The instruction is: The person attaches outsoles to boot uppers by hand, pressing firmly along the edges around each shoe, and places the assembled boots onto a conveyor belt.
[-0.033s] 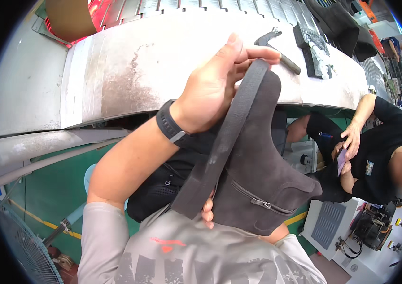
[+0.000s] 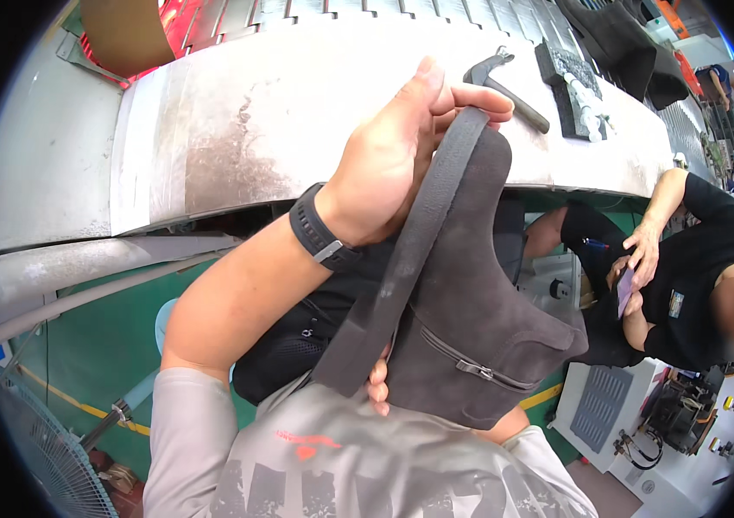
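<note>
A dark grey suede ankle boot (image 2: 471,268) with a side zip is held tilted in front of my chest, toe up and away from me. Its thick dark sole (image 2: 414,246) faces left. My left hand (image 2: 393,160), a black watch on its wrist, has its fingers curled over the toe end and its thumb sticking up apart. My right hand (image 2: 378,386) is mostly hidden behind the boot; only its fingertips show, closed round the edge by the heel.
On the white worktop (image 2: 315,112) lie a hammer (image 2: 509,95) and a dark block with a pale streaked top (image 2: 576,95). A slatted conveyor (image 2: 341,10) runs behind. At right a seated person (image 2: 686,250) holds a phone, near a machine (image 2: 643,414). A fan (image 2: 47,449) stands lower left.
</note>
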Tool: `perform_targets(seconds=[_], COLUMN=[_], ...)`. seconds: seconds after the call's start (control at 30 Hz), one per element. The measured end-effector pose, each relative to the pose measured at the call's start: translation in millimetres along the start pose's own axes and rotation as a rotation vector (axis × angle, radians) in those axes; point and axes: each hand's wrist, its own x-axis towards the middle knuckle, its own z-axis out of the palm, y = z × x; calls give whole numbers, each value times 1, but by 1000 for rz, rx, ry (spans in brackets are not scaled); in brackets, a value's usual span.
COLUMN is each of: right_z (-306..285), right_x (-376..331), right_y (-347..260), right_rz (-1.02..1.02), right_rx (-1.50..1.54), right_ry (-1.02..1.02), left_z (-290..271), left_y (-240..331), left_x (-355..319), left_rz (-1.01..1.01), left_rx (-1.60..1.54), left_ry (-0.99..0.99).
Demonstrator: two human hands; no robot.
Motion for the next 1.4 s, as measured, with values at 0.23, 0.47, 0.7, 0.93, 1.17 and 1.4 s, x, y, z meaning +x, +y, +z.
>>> perform_targets(seconds=[0.23, 0.47, 0.7, 0.93, 1.17, 1.4], right_z=[1, 17, 55, 76, 136, 243], right_x=[-1, -8, 72, 233, 109, 86], right_y=[6, -25, -83, -116, -129, -163], right_rz=[21, -409, -1311, -1758, -1527, -1993], right_rx=[59, -325, -859, -1680, -2144, -2050], right_ry=[-31, -17, -58, 697, 363, 352], left_z=[-8, 20, 34, -2, -32, -14], left_y=[-10, 40, 138, 158, 115, 99], left_x=[-4, -19, 2, 46, 38, 48], left_rz=[-94, 309, 370, 340, 556, 532], left_rx=[129, 408, 1062, 1542, 1836, 1843], left_ry=[65, 41, 117, 85, 323, 427])
